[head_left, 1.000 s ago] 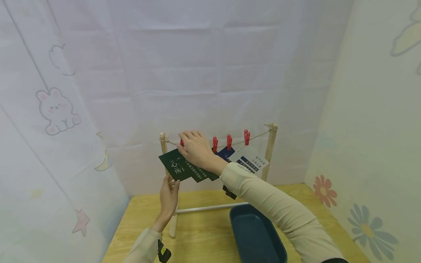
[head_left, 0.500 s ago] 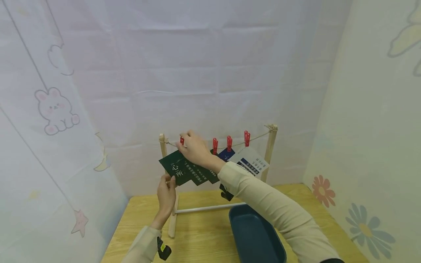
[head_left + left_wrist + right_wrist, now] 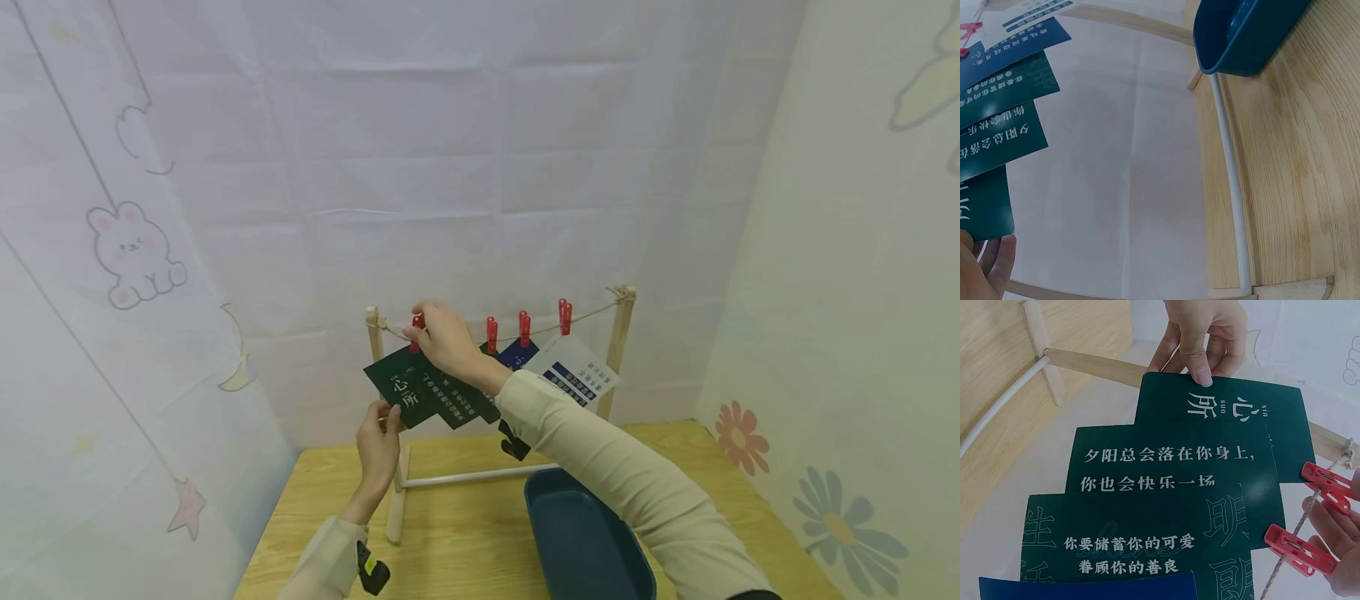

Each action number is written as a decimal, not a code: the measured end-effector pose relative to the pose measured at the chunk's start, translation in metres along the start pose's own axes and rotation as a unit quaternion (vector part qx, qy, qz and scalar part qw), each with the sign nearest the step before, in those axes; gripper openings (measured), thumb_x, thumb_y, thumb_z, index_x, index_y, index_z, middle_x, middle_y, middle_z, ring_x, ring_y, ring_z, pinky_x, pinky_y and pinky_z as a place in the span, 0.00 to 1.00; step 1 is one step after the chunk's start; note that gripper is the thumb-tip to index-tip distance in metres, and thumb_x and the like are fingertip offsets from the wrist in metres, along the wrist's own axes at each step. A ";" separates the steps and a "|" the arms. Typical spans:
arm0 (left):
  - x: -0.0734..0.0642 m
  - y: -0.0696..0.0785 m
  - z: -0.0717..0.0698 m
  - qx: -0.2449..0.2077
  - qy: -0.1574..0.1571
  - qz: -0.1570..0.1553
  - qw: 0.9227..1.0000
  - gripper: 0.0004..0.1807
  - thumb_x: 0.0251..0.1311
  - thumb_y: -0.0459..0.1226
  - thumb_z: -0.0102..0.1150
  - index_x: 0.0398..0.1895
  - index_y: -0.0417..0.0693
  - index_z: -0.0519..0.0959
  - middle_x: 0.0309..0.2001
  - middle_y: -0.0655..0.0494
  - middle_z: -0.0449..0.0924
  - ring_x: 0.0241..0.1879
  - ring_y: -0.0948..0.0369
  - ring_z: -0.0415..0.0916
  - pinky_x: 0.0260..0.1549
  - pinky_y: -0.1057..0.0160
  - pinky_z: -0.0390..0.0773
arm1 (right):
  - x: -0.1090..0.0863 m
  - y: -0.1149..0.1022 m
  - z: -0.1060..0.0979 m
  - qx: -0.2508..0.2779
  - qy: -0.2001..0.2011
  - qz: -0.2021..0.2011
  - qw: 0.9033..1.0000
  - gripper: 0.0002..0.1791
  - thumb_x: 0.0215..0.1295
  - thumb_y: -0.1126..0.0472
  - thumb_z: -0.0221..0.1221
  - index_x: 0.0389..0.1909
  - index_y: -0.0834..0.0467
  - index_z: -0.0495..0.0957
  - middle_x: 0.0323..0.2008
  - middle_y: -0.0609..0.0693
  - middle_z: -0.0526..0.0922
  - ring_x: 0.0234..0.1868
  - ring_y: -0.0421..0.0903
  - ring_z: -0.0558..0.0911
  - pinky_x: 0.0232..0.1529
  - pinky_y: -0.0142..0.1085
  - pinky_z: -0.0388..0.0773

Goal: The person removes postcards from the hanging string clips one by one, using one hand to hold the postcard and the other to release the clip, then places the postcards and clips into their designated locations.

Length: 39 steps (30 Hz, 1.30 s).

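On my head feed, the left hand, low and left of centre, pinched the lower-left edge of the leftmost green card between thumb and fingers. I had that card tilted just under the rope, left of centre in the frame. The right hand sat above it with thumb and finger together on a red clip; at right in the right wrist view, I saw that clip's tip over the card's corner but could not tell whether it bit.

In that wrist view, a second green card overlapped the first, a third green card overlapped the second, and a blue card showed along the bottom. My head feed had a white card tilted at the row's right end, beneath the rope. The dark blue tray rested on the wooden table, bottom right of centre, partly behind the right sleeve.
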<state>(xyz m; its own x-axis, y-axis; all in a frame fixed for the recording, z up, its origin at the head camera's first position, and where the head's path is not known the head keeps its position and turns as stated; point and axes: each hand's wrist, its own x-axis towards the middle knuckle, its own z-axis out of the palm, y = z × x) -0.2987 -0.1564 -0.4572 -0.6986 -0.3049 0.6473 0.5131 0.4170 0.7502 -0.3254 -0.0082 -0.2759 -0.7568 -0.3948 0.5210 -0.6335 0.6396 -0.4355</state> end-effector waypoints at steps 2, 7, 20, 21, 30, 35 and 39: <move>0.000 0.000 0.000 0.001 0.003 0.000 1.000 0.04 0.68 0.28 0.57 0.41 0.32 0.76 0.34 0.39 0.81 0.28 0.46 0.83 0.27 0.69 0.82 | 0.001 0.000 0.000 0.001 -0.001 0.001 1.000 0.21 0.73 0.54 0.57 0.59 0.63 0.75 0.46 0.55 0.80 0.42 0.47 0.80 0.42 0.39 0.81; 0.000 -0.001 0.001 -0.003 0.007 0.005 1.000 0.04 0.68 0.27 0.57 0.40 0.32 0.76 0.33 0.39 0.81 0.27 0.46 0.83 0.26 0.66 0.84 | 0.001 -0.001 0.002 0.010 -0.001 0.009 1.000 0.17 0.73 0.56 0.58 0.55 0.62 0.76 0.47 0.55 0.80 0.44 0.47 0.80 0.45 0.40 0.80; -0.002 0.002 0.000 -0.019 0.017 0.000 1.000 0.03 0.66 0.25 0.57 0.40 0.31 0.77 0.33 0.39 0.81 0.27 0.45 0.82 0.27 0.73 0.81 | 0.000 -0.006 0.005 -0.011 0.015 0.005 1.000 0.09 0.70 0.62 0.61 0.46 0.62 0.75 0.41 0.53 0.78 0.35 0.46 0.79 0.38 0.38 0.79; -0.002 0.003 0.000 -0.021 0.016 -0.002 1.000 0.03 0.66 0.25 0.57 0.40 0.31 0.76 0.33 0.39 0.81 0.27 0.44 0.82 0.27 0.72 0.82 | 0.000 -0.006 0.005 -0.009 0.018 0.007 1.000 0.09 0.69 0.62 0.61 0.45 0.61 0.76 0.40 0.53 0.79 0.35 0.46 0.79 0.38 0.38 0.79; -0.004 0.004 0.001 -0.019 0.014 -0.007 1.000 0.03 0.66 0.25 0.58 0.40 0.31 0.77 0.32 0.40 0.81 0.27 0.46 0.82 0.26 0.70 0.83 | 0.000 -0.002 0.006 -0.014 0.040 -0.006 0.999 0.09 0.66 0.61 0.64 0.42 0.60 0.78 0.36 0.51 0.81 0.31 0.45 0.79 0.34 0.36 0.79; -0.003 0.004 0.002 -0.016 0.013 -0.002 1.000 0.03 0.66 0.26 0.58 0.40 0.32 0.77 0.32 0.40 0.81 0.27 0.46 0.82 0.26 0.72 0.82 | 0.000 0.000 0.007 -0.021 0.052 -0.020 0.998 0.07 0.65 0.63 0.64 0.40 0.61 0.79 0.35 0.51 0.82 0.31 0.45 0.80 0.34 0.36 0.79; -0.003 0.004 0.002 -0.016 0.011 0.000 1.000 0.03 0.66 0.26 0.58 0.40 0.31 0.77 0.32 0.40 0.81 0.27 0.46 0.82 0.26 0.72 0.82 | 0.000 0.002 0.008 -0.007 0.063 -0.022 0.998 0.04 0.65 0.66 0.64 0.38 0.60 0.79 0.34 0.50 0.84 0.31 0.45 0.82 0.34 0.35 0.80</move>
<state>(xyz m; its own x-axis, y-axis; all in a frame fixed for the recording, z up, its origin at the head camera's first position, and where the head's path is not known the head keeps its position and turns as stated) -0.2956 -0.1518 -0.4562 -0.6875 -0.3243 0.6498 0.5285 0.3902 0.7539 -0.3279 -0.0119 -0.2830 -0.7020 -0.3365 0.6276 -0.6619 0.6335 -0.4007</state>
